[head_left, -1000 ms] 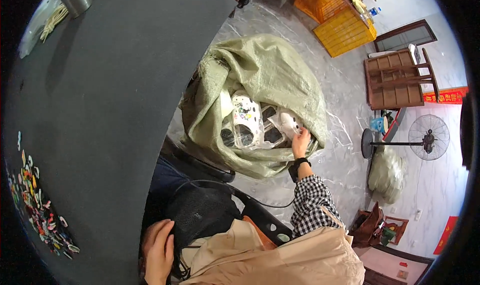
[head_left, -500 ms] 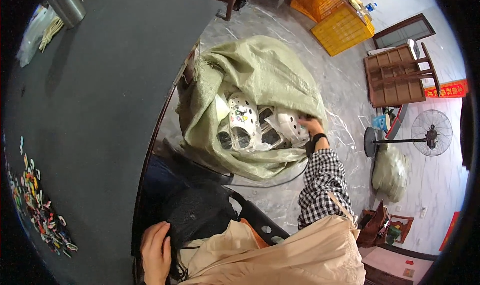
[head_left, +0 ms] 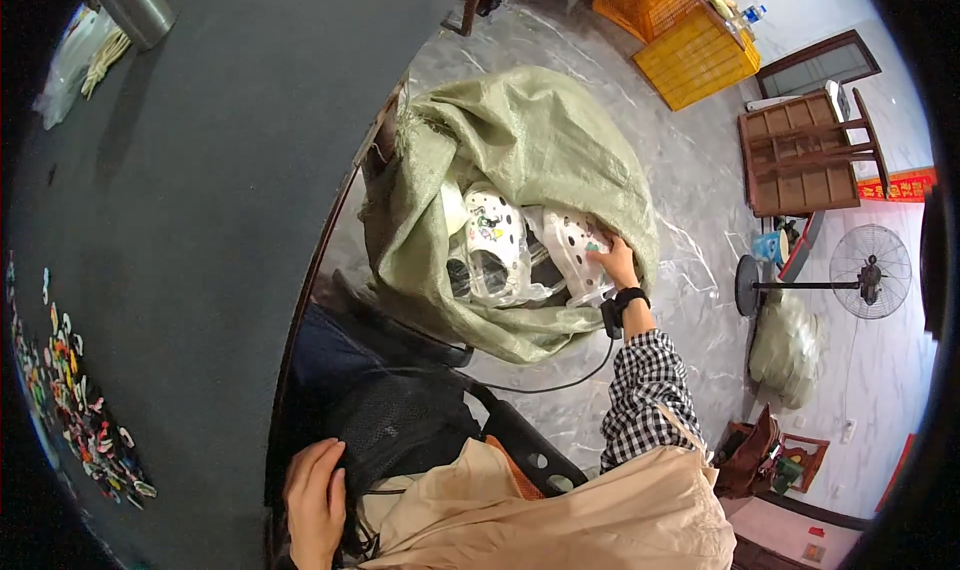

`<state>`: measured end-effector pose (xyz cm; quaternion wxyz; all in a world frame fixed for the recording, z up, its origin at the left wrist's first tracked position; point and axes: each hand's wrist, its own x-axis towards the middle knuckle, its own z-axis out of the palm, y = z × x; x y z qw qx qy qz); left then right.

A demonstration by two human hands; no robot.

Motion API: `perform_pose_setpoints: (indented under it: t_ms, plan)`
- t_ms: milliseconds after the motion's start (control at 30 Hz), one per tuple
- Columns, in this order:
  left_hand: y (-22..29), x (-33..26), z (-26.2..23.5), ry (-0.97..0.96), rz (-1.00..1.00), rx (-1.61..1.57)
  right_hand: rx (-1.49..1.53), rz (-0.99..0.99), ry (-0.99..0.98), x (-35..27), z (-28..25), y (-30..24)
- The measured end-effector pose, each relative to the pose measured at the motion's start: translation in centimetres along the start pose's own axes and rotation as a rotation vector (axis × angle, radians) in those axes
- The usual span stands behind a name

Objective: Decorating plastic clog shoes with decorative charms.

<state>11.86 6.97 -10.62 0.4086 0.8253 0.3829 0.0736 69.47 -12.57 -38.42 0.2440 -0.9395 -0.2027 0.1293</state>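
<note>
A large pale green woven sack (head_left: pixel 540 120) lies gaping on the floor, with several white clogs in clear plastic inside. My right hand (head_left: pixel 619 262) reaches into its opening and is closed on a white clog (head_left: pixel 578 240) at the right, thumb on top; some fingertips are hidden behind it. Left of that, another white clog (head_left: pixel 492 225) with colourful charms and dark holes rests in its wrapping. My left hand (head_left: pixel 316 495) lies by the table edge, near black mesh fabric (head_left: pixel 395 420), its fingers loosely stretched and nothing seen in them.
The dark grey table (head_left: pixel 230 200) fills the left side, bearing a heap of small colourful charms (head_left: pixel 90 420) and a metal cylinder (head_left: pixel 135 8). Yellow crates (head_left: pixel 700 65) stand beyond the sack. On the right are a standing fan (head_left: pixel 870 270) and another pale sack (head_left: pixel 788 350). A black cable (head_left: pixel 540 388) runs near my right arm.
My right hand has come round the right-hand clog and closed on it; the clog has tilted and shifted slightly. My left hand stays in place.
</note>
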Motion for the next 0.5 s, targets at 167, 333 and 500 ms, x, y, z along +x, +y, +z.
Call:
perform_pose_setpoints:
  t_ms: [167,333,500]
  plan:
    - [-0.2,-0.4,0.4,0.004,-0.001,0.011,-0.197,0.161,0.153,-0.3,1.9,-2.0]
    - [-1.1,-0.9,1.5,0.019,-0.102,0.025,-0.255,0.149,0.106,0.1,0.3,-2.7]
    - [-1.8,-2.0,1.0,0.033,-0.151,-0.010,-0.753,0.073,-0.161,-2.0,2.0,-5.7]
